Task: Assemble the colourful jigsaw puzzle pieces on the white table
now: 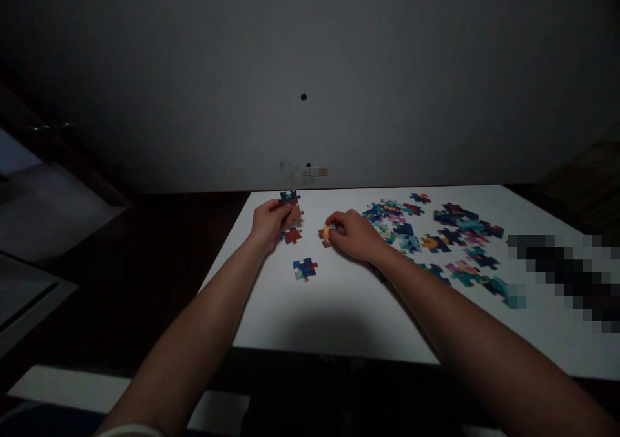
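On the white table (349, 308) my left hand (268, 223) pinches a dark blue and red cluster of joined puzzle pieces (289, 198), whose red lower part (292, 235) rests on the table. My right hand (353, 233) lies just to the right, its fingertips closed on an orange puzzle piece (326, 233) that touches the tabletop. A lone blue and red piece (305, 268) lies below the two hands, apart from both.
A spread of several loose, colourful puzzle pieces (436, 237) covers the table's right half. A pixelated patch (566, 275) hides the far right. A grey wall with a socket plate (314, 171) stands behind. Dark floor lies to the left.
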The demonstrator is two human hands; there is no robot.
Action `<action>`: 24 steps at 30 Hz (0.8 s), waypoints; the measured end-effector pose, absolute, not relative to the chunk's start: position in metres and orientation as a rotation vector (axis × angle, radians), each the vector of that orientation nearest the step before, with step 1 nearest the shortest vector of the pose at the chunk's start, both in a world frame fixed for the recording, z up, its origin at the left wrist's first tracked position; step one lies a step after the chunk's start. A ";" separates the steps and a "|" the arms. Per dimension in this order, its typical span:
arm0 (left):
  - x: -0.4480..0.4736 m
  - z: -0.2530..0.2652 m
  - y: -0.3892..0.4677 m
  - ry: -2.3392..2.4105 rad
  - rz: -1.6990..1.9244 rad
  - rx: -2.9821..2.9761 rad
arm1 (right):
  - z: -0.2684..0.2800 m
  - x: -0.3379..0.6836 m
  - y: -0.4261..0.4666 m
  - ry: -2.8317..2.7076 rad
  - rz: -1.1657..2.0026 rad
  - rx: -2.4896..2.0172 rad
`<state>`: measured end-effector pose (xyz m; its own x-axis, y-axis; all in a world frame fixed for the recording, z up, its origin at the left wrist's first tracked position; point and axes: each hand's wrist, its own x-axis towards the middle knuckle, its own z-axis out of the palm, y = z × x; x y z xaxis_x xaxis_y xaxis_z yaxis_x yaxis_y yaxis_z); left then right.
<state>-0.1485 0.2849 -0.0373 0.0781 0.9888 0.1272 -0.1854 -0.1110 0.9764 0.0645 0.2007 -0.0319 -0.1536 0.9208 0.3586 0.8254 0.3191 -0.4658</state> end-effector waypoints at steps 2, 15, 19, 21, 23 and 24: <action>-0.150 -0.037 0.286 0.966 1.324 1.201 | -0.032 0.064 0.200 -2.059 0.147 -1.565; -0.152 -0.035 0.287 1.188 1.322 1.251 | -0.035 0.062 0.198 -2.221 0.016 -1.519; -0.150 -0.035 0.286 1.154 1.310 1.250 | -0.035 0.060 0.199 -2.174 0.070 -1.468; -0.151 -0.035 0.287 1.157 1.352 1.264 | -0.032 0.058 0.198 -2.168 0.099 -1.430; -0.153 -0.036 0.289 1.167 1.412 1.274 | -0.027 0.055 0.194 -2.216 0.118 -1.364; -0.154 -0.037 0.290 1.174 1.435 1.278 | -0.024 0.053 0.191 -2.257 0.125 -1.326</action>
